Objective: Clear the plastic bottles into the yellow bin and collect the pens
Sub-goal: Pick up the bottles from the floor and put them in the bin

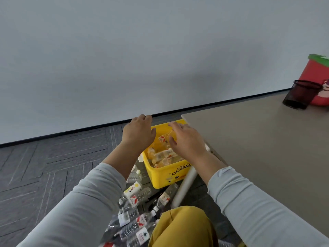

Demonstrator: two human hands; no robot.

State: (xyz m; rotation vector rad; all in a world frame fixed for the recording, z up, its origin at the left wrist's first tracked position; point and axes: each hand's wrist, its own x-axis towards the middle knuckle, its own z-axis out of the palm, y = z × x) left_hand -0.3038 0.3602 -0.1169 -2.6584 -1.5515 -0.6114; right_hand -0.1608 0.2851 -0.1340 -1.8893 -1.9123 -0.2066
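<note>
Your yellow bin (pixel 161 177) sits on the floor against the bench (pixel 258 139) corner, glossy plastic with dark print, partly filled with clear crumpled bottles. Your left hand (pixel 138 132) hovers over its far-left rim, fingers loosely curled, holding nothing. Your right hand (pixel 187 139) is spread above the bin, empty. More plastic bottles (pixel 135 191) litter the floor nearer you than the bin.

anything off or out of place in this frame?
Yes. Many plastic bottles lie strewn on the carpet beside the yellow bin, which already holds several. A dark pen lies among them, while the mesh pen cup on the table looks empty. Both hands hover over the bin.
</note>
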